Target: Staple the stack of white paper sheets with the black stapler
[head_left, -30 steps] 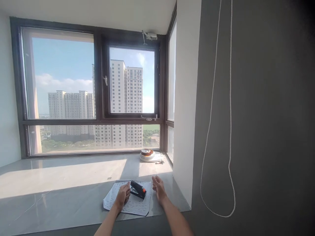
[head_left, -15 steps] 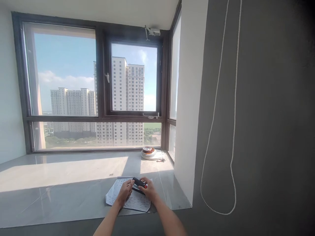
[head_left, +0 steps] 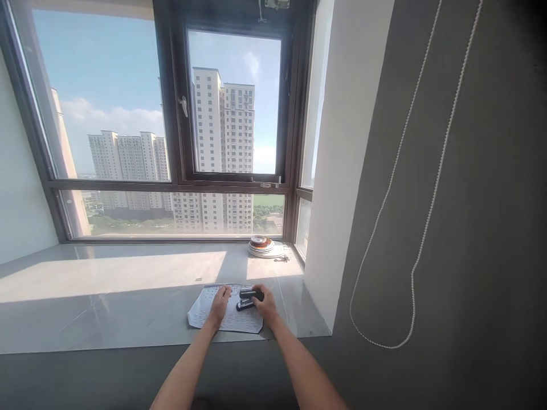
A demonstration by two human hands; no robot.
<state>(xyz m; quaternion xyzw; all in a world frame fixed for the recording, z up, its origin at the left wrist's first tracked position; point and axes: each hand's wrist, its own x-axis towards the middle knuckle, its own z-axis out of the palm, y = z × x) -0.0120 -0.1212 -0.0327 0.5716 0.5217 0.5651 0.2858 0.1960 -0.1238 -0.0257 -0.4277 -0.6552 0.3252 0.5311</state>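
A black stapler is held over the papers by my right hand, closed round its right end. The stapler's upper and lower arms stand apart at the left end. My left hand is just left of the stapler, not touching it, with fingers curled together. Whatever its fingertips pinch, if anything, is too small to make out. Under both hands lie white sheets with lines of writing and cut or folded corners, near the sill's front edge.
Stacked plates or dishes stand at the back right of the grey sill, with a small chain-like thing beside them. A tiny staple-like strip lies behind the papers. A beaded blind cord hangs at the right.
My left hand has come away from the stapler's left end. In my right hand the stapler has turned more level. The view has tilted, so the sill appears higher.
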